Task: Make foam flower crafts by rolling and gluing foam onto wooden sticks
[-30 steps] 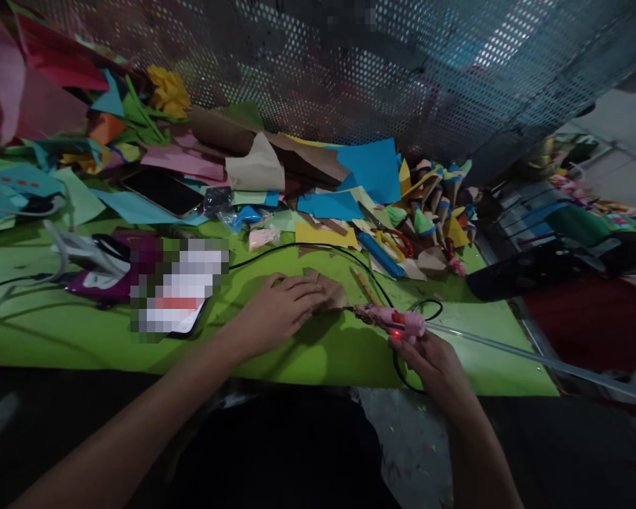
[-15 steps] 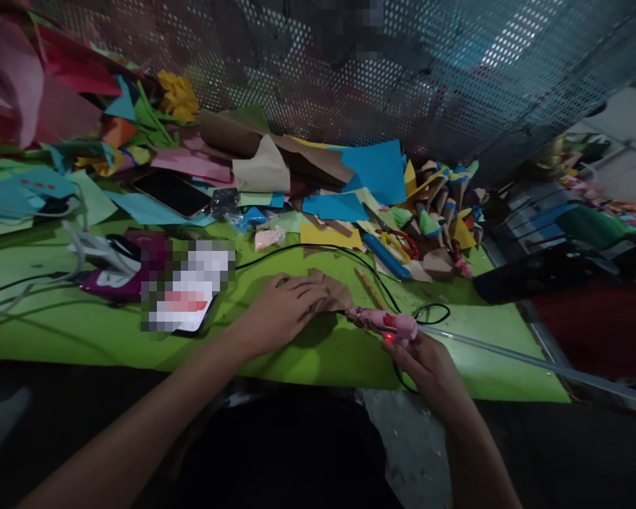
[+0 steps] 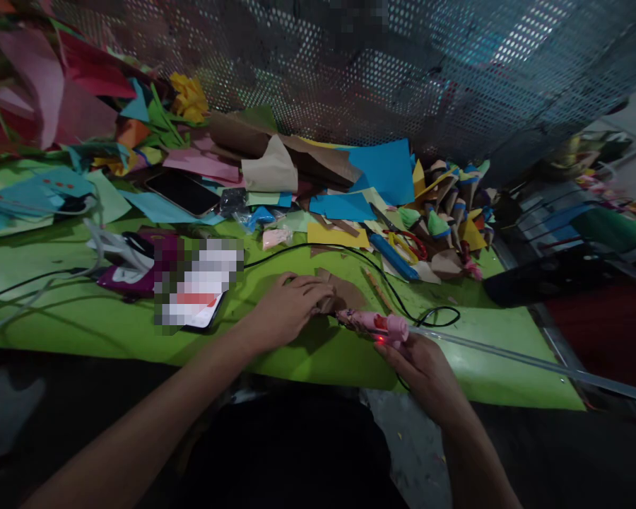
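Note:
My left hand (image 3: 289, 307) is low over the green tabletop, its fingers closed on a piece of brown paper (image 3: 344, 291). Part of that paper is hidden under the fingers. Gripped in my right hand (image 3: 429, 367) is a pink hot glue gun (image 3: 368, 324) with a small red light lit on it. Its dark nozzle points left, at the paper's near edge close to my left fingertips. A long clear glue stick (image 3: 487, 346) runs out of the gun's back to the right. Just beyond the gun lies a thin yellowish pencil-like stick (image 3: 379, 288).
A lit phone (image 3: 198, 290) and a purple box with cables (image 3: 132, 272) lie left. A black cord (image 3: 344, 246) curves behind my hands. Farther back are scissors (image 3: 405, 247), a blue tool (image 3: 393, 256), another phone (image 3: 183, 192), coloured paper and several small paper cones (image 3: 445, 205).
The glue gun has shifted slightly left, bringing its nozzle nearer my left fingertips along the brown paper. My left hand stays on the paper. The whole view has shifted a little.

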`<state>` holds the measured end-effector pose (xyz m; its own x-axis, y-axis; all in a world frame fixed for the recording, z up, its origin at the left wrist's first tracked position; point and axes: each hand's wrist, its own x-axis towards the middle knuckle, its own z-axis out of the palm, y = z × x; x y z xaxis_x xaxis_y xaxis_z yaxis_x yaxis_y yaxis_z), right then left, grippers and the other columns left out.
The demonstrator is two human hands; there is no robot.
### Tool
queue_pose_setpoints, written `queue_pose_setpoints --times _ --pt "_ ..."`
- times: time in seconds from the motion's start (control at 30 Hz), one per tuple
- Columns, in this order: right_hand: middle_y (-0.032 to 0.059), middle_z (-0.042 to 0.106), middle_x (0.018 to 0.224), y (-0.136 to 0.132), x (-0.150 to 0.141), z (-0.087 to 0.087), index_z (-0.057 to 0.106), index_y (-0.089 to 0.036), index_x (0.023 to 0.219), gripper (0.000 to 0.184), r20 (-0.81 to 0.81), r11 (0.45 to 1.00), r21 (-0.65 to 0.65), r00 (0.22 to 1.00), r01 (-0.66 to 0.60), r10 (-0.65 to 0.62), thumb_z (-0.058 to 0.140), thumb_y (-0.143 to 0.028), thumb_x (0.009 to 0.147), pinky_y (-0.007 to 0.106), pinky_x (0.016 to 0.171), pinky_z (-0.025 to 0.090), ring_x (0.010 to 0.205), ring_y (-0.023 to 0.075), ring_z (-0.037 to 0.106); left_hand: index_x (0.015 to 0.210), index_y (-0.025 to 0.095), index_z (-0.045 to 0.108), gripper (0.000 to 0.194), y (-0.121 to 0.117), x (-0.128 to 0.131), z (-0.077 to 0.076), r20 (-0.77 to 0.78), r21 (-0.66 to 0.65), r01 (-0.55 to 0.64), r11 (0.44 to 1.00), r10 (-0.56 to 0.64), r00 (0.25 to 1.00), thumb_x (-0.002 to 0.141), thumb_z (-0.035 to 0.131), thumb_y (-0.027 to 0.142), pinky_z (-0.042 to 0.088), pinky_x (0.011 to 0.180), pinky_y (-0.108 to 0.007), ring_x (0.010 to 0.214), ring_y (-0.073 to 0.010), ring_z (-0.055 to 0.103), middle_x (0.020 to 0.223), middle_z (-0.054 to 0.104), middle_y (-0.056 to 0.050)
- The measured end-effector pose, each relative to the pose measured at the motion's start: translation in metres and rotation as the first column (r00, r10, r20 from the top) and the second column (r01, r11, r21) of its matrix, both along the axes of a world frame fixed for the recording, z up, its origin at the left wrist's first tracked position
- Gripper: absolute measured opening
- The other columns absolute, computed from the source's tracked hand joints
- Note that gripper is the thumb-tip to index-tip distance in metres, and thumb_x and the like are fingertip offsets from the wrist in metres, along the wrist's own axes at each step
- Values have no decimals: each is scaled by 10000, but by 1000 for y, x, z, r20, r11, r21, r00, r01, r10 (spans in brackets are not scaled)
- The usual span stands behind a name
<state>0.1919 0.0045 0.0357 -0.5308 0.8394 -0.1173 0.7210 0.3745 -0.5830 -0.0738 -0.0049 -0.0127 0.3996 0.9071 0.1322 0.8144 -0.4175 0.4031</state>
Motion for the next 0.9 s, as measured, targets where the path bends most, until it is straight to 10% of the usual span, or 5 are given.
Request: queue_pose_setpoints --times 0.9 --pt "52 722 770 1 1 -1 730 -217 880 371 2 999 36 1000 28 -28 483 -484 951 305 654 482 698 242 657 1300 278 516 401 0 0 1 47 -17 6 1000 -5 999 934 462 123 337 1039 -426 1345 -216 485 1431 589 -28"
